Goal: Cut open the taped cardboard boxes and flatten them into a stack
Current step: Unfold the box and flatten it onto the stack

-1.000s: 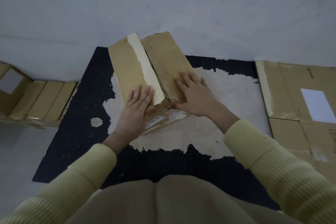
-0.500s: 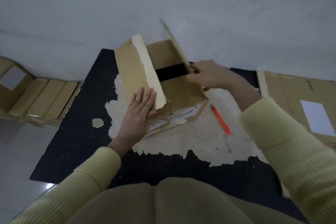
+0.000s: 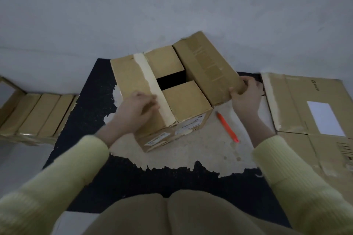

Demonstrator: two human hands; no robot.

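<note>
Fingers [image 3: 250, 83] of the right hand [image 3: 246, 99] wrap behind the near corner of the open flap [image 3: 208, 68] while the thumb presses on its upper face, so the hand pinches the cardboard. The fingertips are hidden behind the flap's edge. That flap tilts up and outward from the cardboard box [image 3: 183, 129], which sits mid-frame on a worn black mat [image 3: 89, 116].

Motion blur smears the left hand [image 3: 136, 109]. It lies over the closed flap [image 3: 129, 80], at the pale tape strip [image 3: 152, 86]. Its fingers look bent, but I cannot tell whether they grip the flap or only rest on it.

Both forearms reach forward from the bottom corners in pale yellow sleeves [image 3: 298, 181], the right wrist raised, the left lower and angled inward.

Between the two big flaps, two inner flaps [image 3: 183, 97] lie flat with a dark gap between them, and the box's inside is lost in that shadow. Labels on the box's near side are too blurred to read.

An orange tool [image 3: 227, 128] lies just right of the box, apart from both hands, and its tip is hard to make out. Flattened cardboard [image 3: 298, 105] lies at the right edge, cut off by the frame. Folded cardboard [image 3: 38, 112] lies at the left edge, also cut off.
</note>
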